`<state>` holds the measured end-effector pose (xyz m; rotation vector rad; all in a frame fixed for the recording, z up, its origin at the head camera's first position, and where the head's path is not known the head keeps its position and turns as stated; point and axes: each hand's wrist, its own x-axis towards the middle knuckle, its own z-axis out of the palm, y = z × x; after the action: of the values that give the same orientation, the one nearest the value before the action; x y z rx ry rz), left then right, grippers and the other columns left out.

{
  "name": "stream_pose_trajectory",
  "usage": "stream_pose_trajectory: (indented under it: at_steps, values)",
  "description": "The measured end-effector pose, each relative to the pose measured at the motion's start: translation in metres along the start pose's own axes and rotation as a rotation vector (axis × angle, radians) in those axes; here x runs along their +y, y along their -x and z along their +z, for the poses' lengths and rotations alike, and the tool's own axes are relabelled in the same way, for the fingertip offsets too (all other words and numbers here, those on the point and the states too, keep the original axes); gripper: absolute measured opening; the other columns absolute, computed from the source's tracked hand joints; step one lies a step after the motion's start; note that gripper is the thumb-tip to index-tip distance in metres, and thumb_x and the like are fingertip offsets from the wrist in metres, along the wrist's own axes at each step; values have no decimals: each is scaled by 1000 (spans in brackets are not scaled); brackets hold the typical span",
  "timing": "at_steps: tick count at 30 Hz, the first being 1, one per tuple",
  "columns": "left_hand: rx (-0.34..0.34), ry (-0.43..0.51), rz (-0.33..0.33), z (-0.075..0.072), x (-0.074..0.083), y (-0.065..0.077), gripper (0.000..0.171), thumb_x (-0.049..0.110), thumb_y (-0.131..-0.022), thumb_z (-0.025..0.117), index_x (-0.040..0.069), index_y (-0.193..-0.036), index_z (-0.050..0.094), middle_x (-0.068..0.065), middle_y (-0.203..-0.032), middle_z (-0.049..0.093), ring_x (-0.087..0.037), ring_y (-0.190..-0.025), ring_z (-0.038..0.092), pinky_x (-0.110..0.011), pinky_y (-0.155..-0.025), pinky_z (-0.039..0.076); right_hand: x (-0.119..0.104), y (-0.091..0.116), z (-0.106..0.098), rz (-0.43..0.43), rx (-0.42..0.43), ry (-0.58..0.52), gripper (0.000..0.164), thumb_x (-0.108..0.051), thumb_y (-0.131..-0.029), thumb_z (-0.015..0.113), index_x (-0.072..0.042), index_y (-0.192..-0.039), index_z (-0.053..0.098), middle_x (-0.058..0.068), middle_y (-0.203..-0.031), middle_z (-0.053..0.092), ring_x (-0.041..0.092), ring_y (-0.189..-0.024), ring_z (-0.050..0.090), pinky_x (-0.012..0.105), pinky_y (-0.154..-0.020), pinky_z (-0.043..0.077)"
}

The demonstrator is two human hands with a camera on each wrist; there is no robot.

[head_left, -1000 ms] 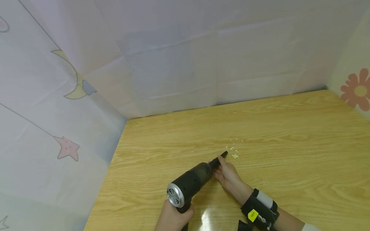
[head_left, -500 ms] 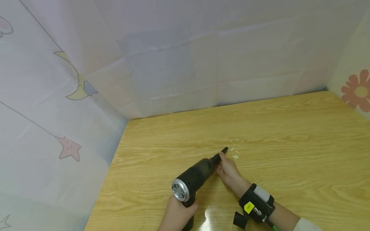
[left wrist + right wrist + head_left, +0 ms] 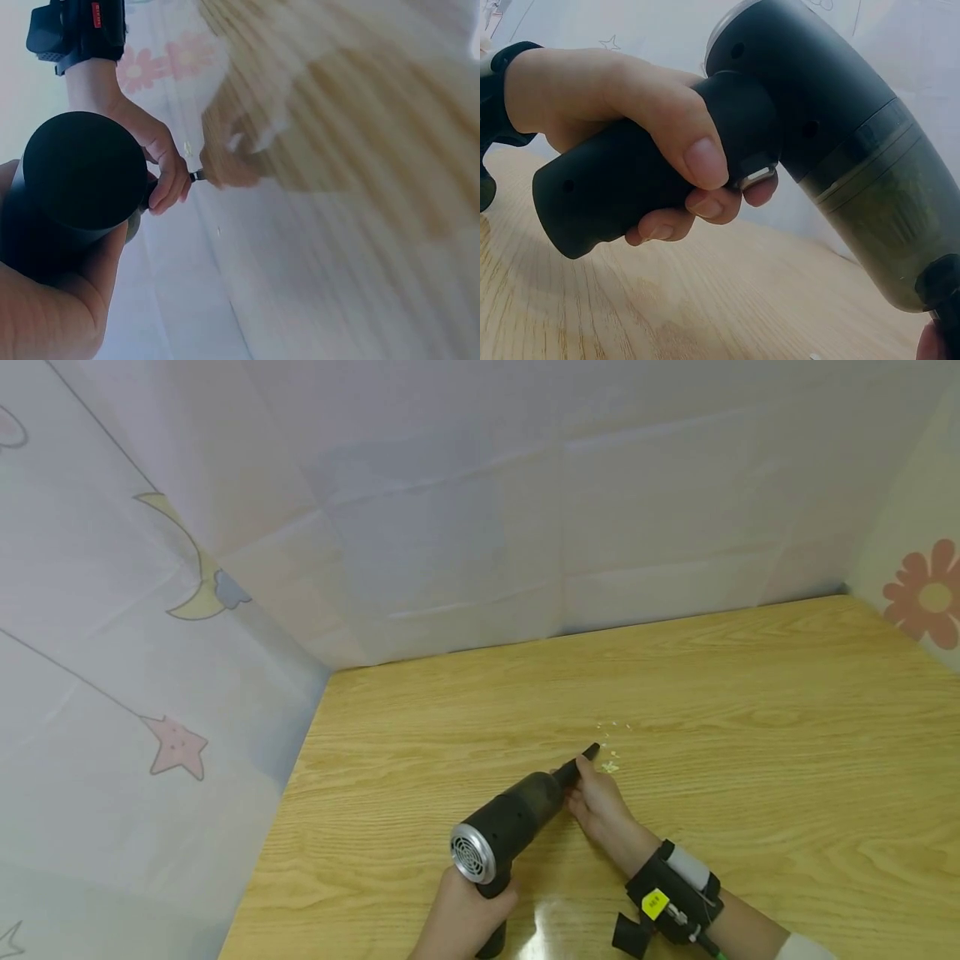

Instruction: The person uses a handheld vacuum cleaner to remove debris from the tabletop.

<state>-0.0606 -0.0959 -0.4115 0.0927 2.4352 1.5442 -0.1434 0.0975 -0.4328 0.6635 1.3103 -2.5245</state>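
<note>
A black handheld vacuum cleaner (image 3: 513, 818) with a silver vent and a smoky see-through chamber (image 3: 892, 202) slants across the front of the table. My left hand (image 3: 468, 910) grips its handle; in the right wrist view the fingers of that left hand (image 3: 667, 135) curl round it. My right hand (image 3: 600, 806) holds the narrow black nozzle (image 3: 587, 760) close behind its tip. In the left wrist view the same right hand (image 3: 161, 161) shows beyond the handle's end. Small white scraps (image 3: 611, 767) lie on the table just past the tip; whether the tip touches the table I cannot tell.
The wood-grain table (image 3: 750, 693) runs back to a pale cloth wall (image 3: 480, 543), with another printed cloth (image 3: 97, 693) along its left side. A black wrist strap with a camera (image 3: 671, 893) sits on my right forearm, close above the tabletop.
The vacuum cleaner and both hands have shifted slightly to the right and away from me. Several scraps near the nozzle tip are no longer visible.
</note>
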Motion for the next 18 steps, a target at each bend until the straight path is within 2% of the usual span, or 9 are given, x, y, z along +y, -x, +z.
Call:
stream_pose_trajectory:
  at_steps: [2,4,7,9,11,14,18]
  values:
    - [-12,10,5,0,-1,-1,40,14,-74,72,0,-110,58,-12,-97,67,-16,-83,59,-38,-73,50,0,0,-1,0,-8,-8,59,-26,-102,18,7,-145,-3,35,-149,16,32,-130,32,12,-66,46]
    - [-27,17,7,0,-3,-3,42,13,-75,71,0,-112,57,-13,-100,66,-17,-86,59,-40,-75,50,-1,1,-2,-2,-7,-12,59,-26,-102,18,7,-145,-3,35,-149,16,30,-126,37,13,-66,46]
    - [-44,26,8,0,-5,-4,45,13,-75,70,1,-115,56,-13,-104,65,-19,-89,60,-42,-77,50,-2,1,-3,-7,-1,-16,59,-26,-101,20,8,-145,-1,34,-148,19,17,-104,53,14,-67,48]
    - [-50,28,3,-1,-6,-5,46,14,-75,70,1,-117,55,-13,-106,65,-20,-91,60,-43,-78,50,-2,2,-4,-7,2,-17,59,-25,-101,21,8,-146,0,32,-147,21,8,-88,55,14,-67,48]
    - [-49,30,-6,-1,-7,-4,46,15,-76,71,0,-116,55,-13,-105,65,-20,-90,60,-43,-77,50,-1,2,-4,-7,-3,-24,58,-24,-101,22,8,-145,1,32,-145,23,4,-81,56,15,-68,49]
    - [-42,29,-18,-3,-7,-1,45,16,-76,71,-1,-114,55,-13,-101,65,-18,-86,59,-40,-73,50,0,4,-5,-2,-6,-25,58,-23,-101,24,9,-145,2,29,-139,32,4,-80,57,15,-68,50]
    - [-39,19,-22,-6,-5,4,36,15,-76,71,0,-106,59,-9,-89,65,-14,-74,57,-32,-66,48,2,9,-6,-2,-22,-27,58,-21,-101,25,12,-144,5,23,-119,48,7,-80,59,16,-68,51]
